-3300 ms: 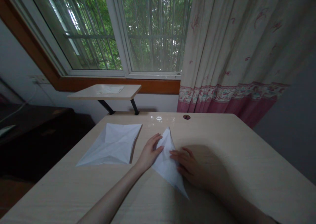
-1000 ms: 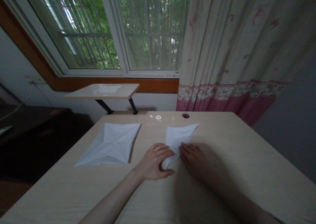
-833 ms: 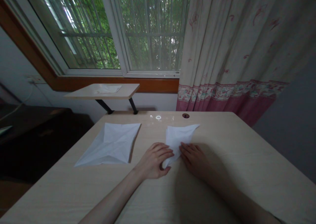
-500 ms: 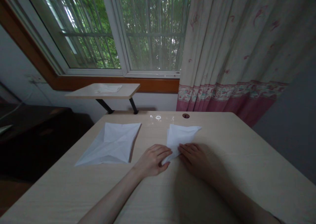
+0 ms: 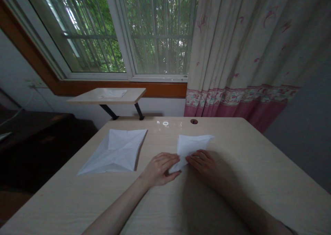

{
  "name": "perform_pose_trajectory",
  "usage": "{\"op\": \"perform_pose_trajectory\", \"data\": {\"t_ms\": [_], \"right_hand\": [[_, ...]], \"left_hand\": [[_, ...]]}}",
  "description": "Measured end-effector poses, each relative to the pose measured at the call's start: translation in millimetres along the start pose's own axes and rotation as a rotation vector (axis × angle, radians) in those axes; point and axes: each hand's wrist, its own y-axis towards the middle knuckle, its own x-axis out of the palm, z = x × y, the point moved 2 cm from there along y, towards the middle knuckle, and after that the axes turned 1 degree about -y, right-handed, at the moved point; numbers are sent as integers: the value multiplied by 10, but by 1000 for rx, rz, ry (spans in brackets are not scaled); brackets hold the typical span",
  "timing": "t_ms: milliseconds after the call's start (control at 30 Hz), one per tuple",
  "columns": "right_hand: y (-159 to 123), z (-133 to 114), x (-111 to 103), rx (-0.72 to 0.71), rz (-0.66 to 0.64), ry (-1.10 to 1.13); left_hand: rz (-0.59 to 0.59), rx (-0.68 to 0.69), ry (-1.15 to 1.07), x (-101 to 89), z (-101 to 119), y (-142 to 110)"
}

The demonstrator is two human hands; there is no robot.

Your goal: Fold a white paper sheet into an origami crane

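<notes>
A small folded sheet of thin white paper (image 5: pixel 192 143), perhaps a napkin, lies on the table between my hands. My left hand (image 5: pixel 161 167) grips its lower left edge, fingers on top and thumb near the bottom corner. On the other side my right hand (image 5: pixel 203 162) holds the lower right edge, fingertips pressed together on the paper and the thumb hidden. The far part of the sheet spreads out beyond my fingers. To the left lies a larger white sheet (image 5: pixel 120 150), with crossing creases and its edges slightly raised.
A small raised shelf (image 5: pixel 129 97) on black legs stands at the back left of the light wooden table (image 5: pixel 258 159), bearing another piece of white paper (image 5: pixel 113 93). Near the back edge is a round cable hole (image 5: pixel 194 121). A patterned curtain (image 5: pixel 232 55) hangs behind.
The folded paper has shifted slightly toward me and to the right, its far edge now lower. Both hands keep nearly the same places on it.
</notes>
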Motion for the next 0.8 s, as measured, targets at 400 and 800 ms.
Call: {"op": "perform_pose_trajectory", "data": {"t_ms": [400,800], "right_hand": [[7,-10,-19,-26,-14,23],[10,-13,-60,-15,-19,31]], "left_hand": [[69,-19,34,-2,3,15],[88,-7,18,-44,4,19]]}}
